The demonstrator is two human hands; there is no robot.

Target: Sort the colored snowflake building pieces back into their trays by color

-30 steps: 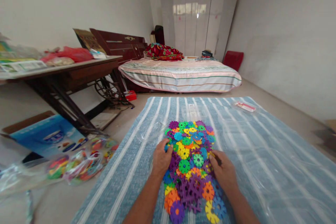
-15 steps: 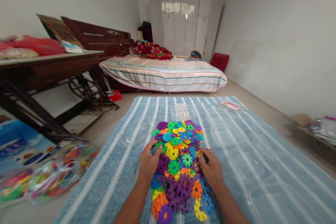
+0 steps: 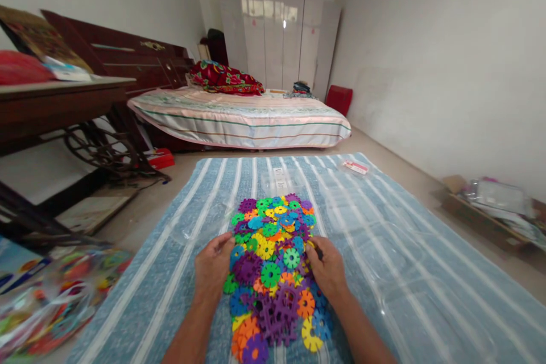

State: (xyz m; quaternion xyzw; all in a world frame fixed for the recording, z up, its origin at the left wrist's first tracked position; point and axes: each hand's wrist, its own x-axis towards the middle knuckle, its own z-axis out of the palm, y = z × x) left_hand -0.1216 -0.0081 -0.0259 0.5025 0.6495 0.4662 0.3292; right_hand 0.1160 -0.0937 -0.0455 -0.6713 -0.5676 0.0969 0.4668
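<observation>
A heap of colourful slotted plastic discs [image 3: 271, 274] lies on the striped blue cloth, in green, yellow, orange, blue and purple. Purple lattice-like pieces [image 3: 277, 313] lie at its near part. At the left edge of the heap is my left hand [image 3: 212, 267], its fingers curled and thumb close to the forefinger; what is between them is hidden. My right hand [image 3: 327, 268] is against the right edge, thumb and forefinger bent together by a bit of yellow at the fingertips. Whether that piece is gripped does not show clearly.
Clear plastic packaging [image 3: 379, 250] lies on the cloth [image 3: 170, 273] to the right, with a small red-and-white label card [image 3: 355, 167] at the back. Bags of colourful pieces [image 3: 63, 307] are on the floor at left. A bed [image 3: 243, 119] and a sewing-machine table [image 3: 63, 91] stand beyond.
The view has swung right, so everything sits further left. My left hand has drawn outward from the discs, its thumb and forefinger closer together. My right hand stays at the right edge.
</observation>
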